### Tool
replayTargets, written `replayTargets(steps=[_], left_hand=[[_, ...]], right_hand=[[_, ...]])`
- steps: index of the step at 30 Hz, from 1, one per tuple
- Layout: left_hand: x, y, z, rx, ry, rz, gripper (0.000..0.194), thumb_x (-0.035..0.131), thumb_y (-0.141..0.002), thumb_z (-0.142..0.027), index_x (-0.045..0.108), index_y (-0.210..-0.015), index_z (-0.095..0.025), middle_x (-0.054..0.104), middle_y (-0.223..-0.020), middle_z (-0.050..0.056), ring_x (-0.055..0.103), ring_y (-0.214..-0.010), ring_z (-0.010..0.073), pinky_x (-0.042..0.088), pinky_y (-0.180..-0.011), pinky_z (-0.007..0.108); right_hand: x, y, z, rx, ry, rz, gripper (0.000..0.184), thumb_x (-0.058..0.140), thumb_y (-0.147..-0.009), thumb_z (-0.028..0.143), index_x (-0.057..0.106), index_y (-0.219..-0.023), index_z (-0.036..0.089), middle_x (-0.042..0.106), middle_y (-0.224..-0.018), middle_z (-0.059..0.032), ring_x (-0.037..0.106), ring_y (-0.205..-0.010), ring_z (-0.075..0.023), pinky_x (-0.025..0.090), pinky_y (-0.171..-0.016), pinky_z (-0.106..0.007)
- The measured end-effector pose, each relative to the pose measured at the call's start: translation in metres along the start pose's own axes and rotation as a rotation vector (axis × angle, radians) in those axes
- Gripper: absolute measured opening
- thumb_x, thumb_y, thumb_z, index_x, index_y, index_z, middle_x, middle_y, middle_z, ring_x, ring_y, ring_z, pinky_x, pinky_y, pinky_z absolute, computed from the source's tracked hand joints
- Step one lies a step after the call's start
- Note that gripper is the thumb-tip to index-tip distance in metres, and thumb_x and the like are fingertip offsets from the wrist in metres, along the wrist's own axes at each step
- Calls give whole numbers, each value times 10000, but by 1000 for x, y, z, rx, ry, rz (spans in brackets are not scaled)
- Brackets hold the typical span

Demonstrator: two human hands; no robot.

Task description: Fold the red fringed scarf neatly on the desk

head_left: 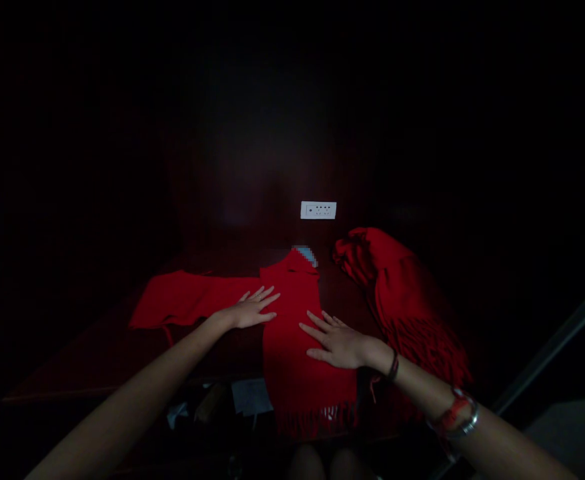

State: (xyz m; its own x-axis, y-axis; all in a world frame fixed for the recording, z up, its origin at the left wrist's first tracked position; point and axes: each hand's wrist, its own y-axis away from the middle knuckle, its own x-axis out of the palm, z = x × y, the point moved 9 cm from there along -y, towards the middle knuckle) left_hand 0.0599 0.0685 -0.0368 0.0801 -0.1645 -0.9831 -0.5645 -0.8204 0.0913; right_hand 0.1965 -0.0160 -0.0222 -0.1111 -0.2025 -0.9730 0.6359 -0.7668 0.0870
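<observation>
A red fringed scarf [292, 360] lies on the dark table, its fringed end hanging over the front edge. Another stretch of red cloth runs off to its left; whether it is the same scarf I cannot tell. My left hand [252, 311] rests flat with fingers spread where the two stretches meet. On the right part of the scarf my right hand [339, 343] lies palm down, fingers apart, with bracelets on its wrist. Neither hand grips the cloth.
A bunched red fringed cloth [402, 280] lies to the right on the dark table [97, 367]. A white socket plate [318, 211] is on the back wall. Behind the scarf sits a small blue patch [307, 254]. Papers [252, 397] show beneath the table edge.
</observation>
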Motion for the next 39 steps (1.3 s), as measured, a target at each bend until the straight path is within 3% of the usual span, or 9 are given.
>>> replayTargets(steps=[5, 13, 17, 21, 27, 31, 35, 37, 39], left_hand=[[-9, 9, -17, 32, 40, -128, 649, 230, -749, -584, 62, -1284, -258, -20, -1346, 40, -35, -1210, 207, 73, -956, 410], [4, 14, -8, -6, 64, 93, 514, 213, -785, -531, 93, -1255, -361, -12, -1339, -17, -24, -1199, 260, 90, -923, 481], [3, 13, -9, -35, 52, 78, 518, 212, -783, -533, 91, -1256, -358, -18, -1337, -21, -22, -1199, 266, 96, -924, 482], [1, 13, -10, -56, 34, -5, 435, 123, -816, -477, 97, -1243, -399, -16, -1340, -60, 1, -1202, 271, 98, -917, 499], [7, 14, -7, -74, 28, 63, 424, 151, -820, -434, 107, -1240, -406, -11, -1342, -62, -5, -1199, 284, 73, -911, 518], [-2, 16, -12, -32, 52, -18, 464, 154, -814, -454, 51, -1258, -370, -40, -1342, -50, -17, -1207, 250, 74, -925, 491], [-12, 19, -6, -107, 24, -146, 538, 138, -797, -505, 18, -1279, -297, -16, -1344, -22, -8, -1210, 235, 80, -937, 464], [-5, 18, -2, -144, -5, -83, 548, 137, -791, -517, 52, -1281, -287, 34, -1343, -13, 15, -1210, 243, 76, -933, 475], [3, 16, -2, -153, -6, -11, 549, 130, -787, -524, 70, -1280, -288, 50, -1341, -11, 31, -1209, 245, 82, -931, 475]], right_hand=[[-42, -3, -26, 210, -102, -375, 374, 384, -765, 284, 413, -1103, 123, 511, -1035, -122, 488, -915, -164, 349, -774, -260], [-34, -13, -33, 213, -116, -319, 324, 433, -655, 65, 471, -964, 157, 579, -775, -42, 523, -667, -117, 339, -589, -184], [-34, -13, -33, 223, -133, -307, 351, 479, -677, 189, 458, -1024, 143, 574, -774, -50, 513, -654, -128, 346, -582, -198], [-30, -17, -35, 215, -144, -288, 421, 466, -633, 112, 459, -1050, 172, 576, -765, -24, 508, -647, -117, 346, -573, -189], [-29, -17, -45, 233, -133, -168, 435, 466, -610, 96, 516, -1020, 230, 582, -850, 2, 519, -700, -118, 363, -604, -195], [-41, -26, -30, 199, 13, 18, 393, 541, -640, 201, 527, -1032, 223, 569, -939, -41, 511, -825, -172, 378, -703, -250], [-73, -46, -14, 200, 155, -320, 377, 381, -779, 344, 457, -1117, 195, 454, -1117, -120, 402, -1025, -227, 330, -820, -353], [-63, -57, -9, 132, 193, -413, 403, 302, -817, 333, 367, -1188, 189, 342, -1226, -128, 303, -1121, -218, 267, -885, -371], [-37, -68, -12, 70, 197, -356, 414, 238, -836, 337, 322, -1216, 196, 292, -1269, -110, 229, -1170, -202, 213, -925, -376]])
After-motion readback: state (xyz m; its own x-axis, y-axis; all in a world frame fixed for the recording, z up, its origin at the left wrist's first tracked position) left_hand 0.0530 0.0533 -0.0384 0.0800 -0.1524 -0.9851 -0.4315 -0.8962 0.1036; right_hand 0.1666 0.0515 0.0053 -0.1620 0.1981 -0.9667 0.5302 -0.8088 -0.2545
